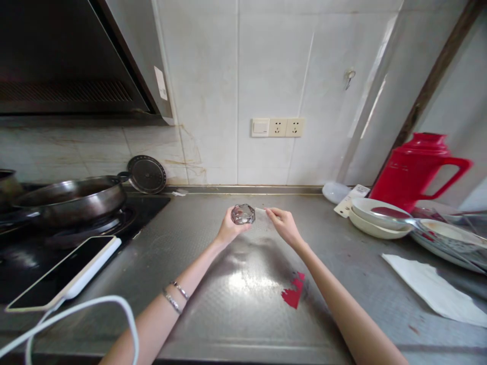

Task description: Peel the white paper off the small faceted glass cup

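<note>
Near the middle of the steel counter, my left hand (229,229) is wrapped round a small faceted glass dish (243,214), whose opening faces the camera. Just right of the dish, my right hand (283,223) pinches a thin whitish strip (261,212) that reaches to the glass rim. Whether the strip is stuck to the glass cannot be made out. Nearer the camera, between my forearms, a torn red piece (294,290) lies flat on the counter (236,314).
On the left are a stove with a steel pan (76,200), a phone (63,274) and a white cable (95,300). At the right stand a red thermos (414,170), stacked bowls (375,225), a power strip (350,201) and a paper sheet (433,289).
</note>
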The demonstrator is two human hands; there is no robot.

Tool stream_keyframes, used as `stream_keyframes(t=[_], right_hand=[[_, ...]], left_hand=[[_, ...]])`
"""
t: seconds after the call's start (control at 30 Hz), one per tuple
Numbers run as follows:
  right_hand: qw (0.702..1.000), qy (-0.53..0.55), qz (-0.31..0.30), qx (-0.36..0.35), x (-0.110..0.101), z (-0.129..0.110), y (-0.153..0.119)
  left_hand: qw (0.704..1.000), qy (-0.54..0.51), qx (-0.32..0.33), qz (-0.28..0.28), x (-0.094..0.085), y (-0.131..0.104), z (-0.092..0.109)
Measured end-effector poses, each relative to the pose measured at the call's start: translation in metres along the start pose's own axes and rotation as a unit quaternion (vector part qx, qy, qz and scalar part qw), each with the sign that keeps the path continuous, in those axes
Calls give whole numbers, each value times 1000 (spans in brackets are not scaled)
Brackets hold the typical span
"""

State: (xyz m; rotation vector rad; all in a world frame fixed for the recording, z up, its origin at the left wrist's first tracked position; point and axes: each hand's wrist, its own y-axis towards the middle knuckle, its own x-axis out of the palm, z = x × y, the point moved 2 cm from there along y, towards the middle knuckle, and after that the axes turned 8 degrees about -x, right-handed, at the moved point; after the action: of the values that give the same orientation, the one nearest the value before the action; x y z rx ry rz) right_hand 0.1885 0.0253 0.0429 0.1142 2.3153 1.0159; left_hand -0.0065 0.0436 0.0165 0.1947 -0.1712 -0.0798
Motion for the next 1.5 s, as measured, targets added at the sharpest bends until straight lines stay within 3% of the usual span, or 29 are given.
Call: stream_keyframes(t=[0.07, 0.23, 0.5, 0.63, 0.83, 1.07, 1.27, 1.5], right_hand=[[998, 11, 7, 69, -1, 13, 1], [993, 46, -45, 102, 12, 34, -2], [980, 95, -144, 95, 54, 20, -19], [982, 82, -152, 83, 36, 19, -14], [958, 153, -239, 44, -9, 12, 9], [930, 137, -340, -35, -1, -8, 28], [937, 91, -333, -46, -7, -15, 24], [949, 40, -309, -45, -12, -3, 16]], left_hand=[[1000, -13, -4, 7, -3, 3, 4], [1000, -19, 2, 6, -8, 6, 12], [1000, 6, 7, -28, -5, 1, 12], [999, 15, 2, -45, -4, 0, 8], [995, -15, -30, -95, -2, 1, 3], [976, -34, -38, -213, 7, -6, 7], [970, -18, -33, -242, 7, -6, 6], [956, 59, -19, -287, 10, -8, 11]])
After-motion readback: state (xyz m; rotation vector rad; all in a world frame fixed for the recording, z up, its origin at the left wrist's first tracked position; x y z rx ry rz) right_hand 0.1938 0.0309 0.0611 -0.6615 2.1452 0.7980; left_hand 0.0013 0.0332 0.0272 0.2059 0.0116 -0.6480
